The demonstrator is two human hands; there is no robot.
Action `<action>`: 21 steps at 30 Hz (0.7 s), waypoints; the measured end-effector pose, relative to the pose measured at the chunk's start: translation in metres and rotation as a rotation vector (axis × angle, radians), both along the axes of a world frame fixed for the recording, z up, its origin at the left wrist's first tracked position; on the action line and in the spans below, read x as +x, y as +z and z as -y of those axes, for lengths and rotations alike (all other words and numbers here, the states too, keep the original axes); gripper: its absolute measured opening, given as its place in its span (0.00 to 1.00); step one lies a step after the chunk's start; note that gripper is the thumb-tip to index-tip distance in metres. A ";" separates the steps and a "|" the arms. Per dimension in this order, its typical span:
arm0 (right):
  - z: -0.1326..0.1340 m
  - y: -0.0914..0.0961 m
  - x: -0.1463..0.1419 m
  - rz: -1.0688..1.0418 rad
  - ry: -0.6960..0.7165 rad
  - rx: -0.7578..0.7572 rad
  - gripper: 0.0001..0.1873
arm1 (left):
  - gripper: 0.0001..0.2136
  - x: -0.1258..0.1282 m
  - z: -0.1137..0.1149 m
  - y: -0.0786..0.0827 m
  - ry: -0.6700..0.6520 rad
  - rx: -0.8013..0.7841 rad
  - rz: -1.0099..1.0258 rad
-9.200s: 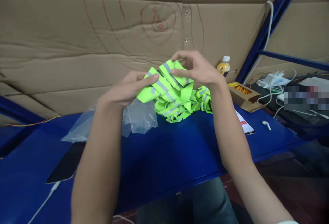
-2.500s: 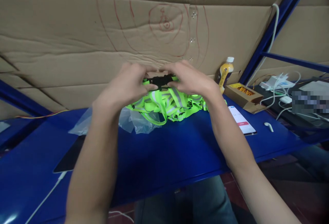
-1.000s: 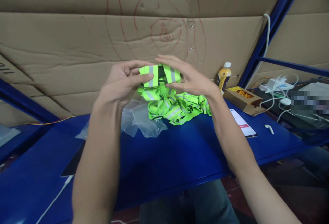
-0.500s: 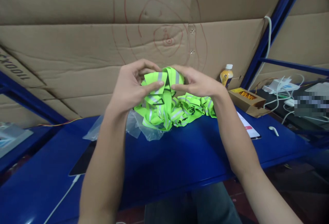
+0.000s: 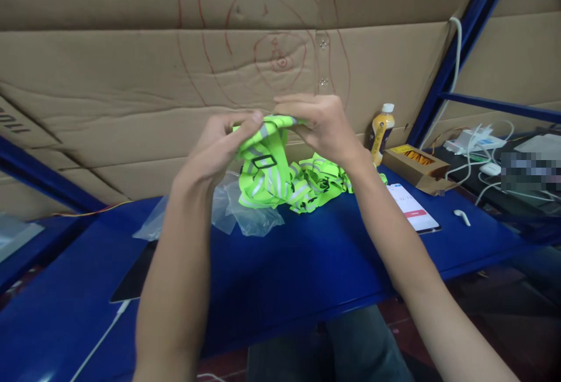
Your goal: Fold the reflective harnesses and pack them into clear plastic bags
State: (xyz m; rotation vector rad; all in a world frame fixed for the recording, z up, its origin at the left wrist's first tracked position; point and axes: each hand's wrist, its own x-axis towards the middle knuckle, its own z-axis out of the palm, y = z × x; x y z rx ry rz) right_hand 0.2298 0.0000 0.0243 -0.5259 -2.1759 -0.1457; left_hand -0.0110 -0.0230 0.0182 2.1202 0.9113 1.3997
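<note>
Both hands hold up a neon yellow-green reflective strap [image 5: 263,163] with grey stripes and a black buckle. My left hand [image 5: 221,145] pinches its top edge with thumb and fingers. My right hand [image 5: 319,125] grips the same edge from the right, fingers curled over it. The strap hangs down into a tangled pile of similar straps [image 5: 318,180] lying on the blue table [image 5: 284,271]. A crumpled clear plastic bag [image 5: 239,212] lies just left of the pile, below my left hand.
A cardboard wall [image 5: 109,90] backs the table. To the right stand a yellow drink bottle [image 5: 380,132], an open brown box [image 5: 415,167], a lit phone [image 5: 412,212], a white earbud [image 5: 462,216] and chargers with cables [image 5: 473,139]. A dark tablet [image 5: 131,274] lies at the left.
The hands have shifted slightly right and turned the strap, so its striped face now hangs down and the black buckle shows below the left thumb.
</note>
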 end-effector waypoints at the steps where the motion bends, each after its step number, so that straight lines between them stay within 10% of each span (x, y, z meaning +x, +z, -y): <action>1: 0.000 -0.001 -0.004 -0.001 -0.002 0.017 0.18 | 0.23 -0.003 0.000 0.000 -0.015 -0.052 0.032; 9: 0.006 0.006 0.008 0.075 0.180 -0.110 0.36 | 0.23 -0.006 0.012 0.009 0.110 0.130 -0.187; 21: 0.018 0.014 0.027 0.236 0.281 -0.620 0.18 | 0.17 0.022 0.018 0.003 0.099 0.372 -0.342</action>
